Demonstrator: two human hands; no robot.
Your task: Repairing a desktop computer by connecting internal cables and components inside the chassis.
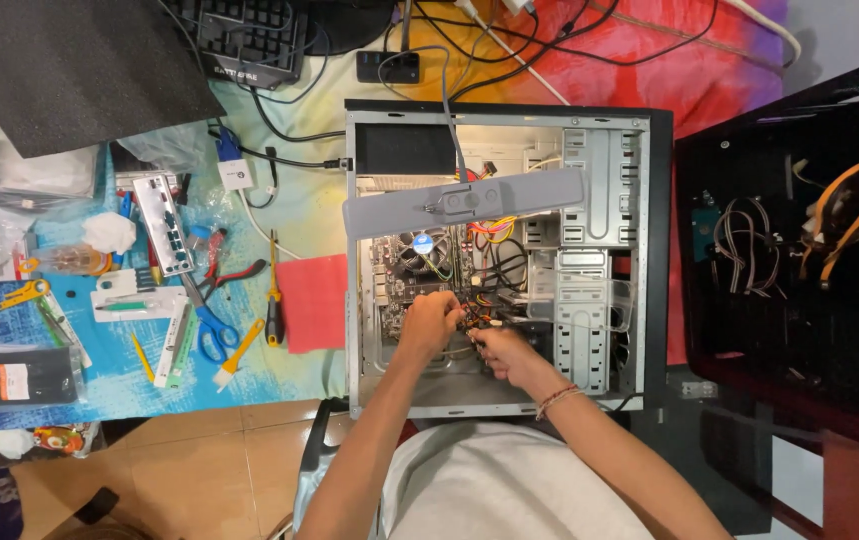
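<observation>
Both your hands reach into the open metal computer case (604, 180): left hand (429, 322) and right hand (505, 355) fingers curl closed, pinching thin coloured wires (471, 322) over the motherboard (409, 275).

Your single head camera looks almost straight down from well above the work, at moderate range. The open case (509, 260) sits centre frame, your forearms enter from the bottom edge, the tool-strewn mat (149, 290) fills the left, and a black case (799, 250) the right.
</observation>
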